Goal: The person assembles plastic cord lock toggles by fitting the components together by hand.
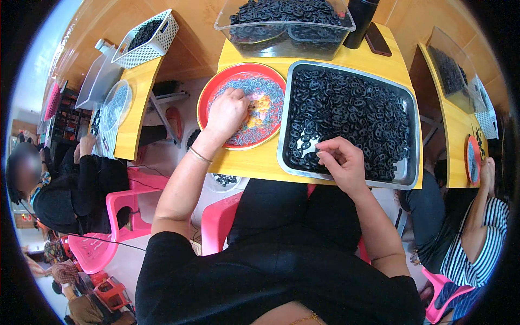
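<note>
My left hand, with a bangle on the wrist, reaches into a round red tray with a patterned yellow middle. Small grey-blue pin-like pieces lie scattered over that tray. The fingers are curled together among the pins, and whatever they pinch is hidden. Over the near edge of a rectangular metal tray, my right hand holds thumb and forefinger pressed together. Anything between them is too small to make out. Many black oval pieces with holes fill the metal tray, with a pale patch showing near my right fingertips.
Behind the trays on the yellow table stands a clear bin heaped with black pieces. A dark bottle and a phone are beside it. People work at tables on both sides. Below the table sits a small tub.
</note>
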The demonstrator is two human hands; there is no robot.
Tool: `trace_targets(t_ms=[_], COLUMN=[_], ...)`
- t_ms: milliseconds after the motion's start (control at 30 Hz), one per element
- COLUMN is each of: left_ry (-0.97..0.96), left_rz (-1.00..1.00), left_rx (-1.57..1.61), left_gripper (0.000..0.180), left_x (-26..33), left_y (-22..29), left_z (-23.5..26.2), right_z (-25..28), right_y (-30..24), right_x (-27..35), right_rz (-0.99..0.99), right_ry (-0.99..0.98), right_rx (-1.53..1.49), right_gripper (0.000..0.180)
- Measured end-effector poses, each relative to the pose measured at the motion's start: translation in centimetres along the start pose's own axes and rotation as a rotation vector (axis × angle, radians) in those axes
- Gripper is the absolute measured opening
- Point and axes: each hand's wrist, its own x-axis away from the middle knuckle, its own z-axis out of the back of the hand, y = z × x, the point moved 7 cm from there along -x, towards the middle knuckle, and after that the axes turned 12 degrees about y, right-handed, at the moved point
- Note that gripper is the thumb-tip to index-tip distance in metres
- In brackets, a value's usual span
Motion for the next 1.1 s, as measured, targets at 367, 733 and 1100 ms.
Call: trace_targets(t_ms=[367,733,1100], left_ry=[0.023,-0.012,0.023], left_rz=[0.341,0.764,0.901], left_rx=[0.380,1.546,1.895], left_gripper=[0.010,0.019,0.022], left_x=[-1.3,-1.5,0.3], left_y=[0.1,6.6,8.9], left_z=[2.4,0.8,-0.7], right_z=[0.0,0.5,-3.1], right_y=[-0.1,-1.1,-2.6], right_x=[-0.1,-0.4,-3.0], right_rz=[0.007,0.089,0.534], right_ry=[0.014,0.129,-0.185], right_rx=[-0.015,0.063,0.897], right_gripper=[0.013,0.012,0.007])
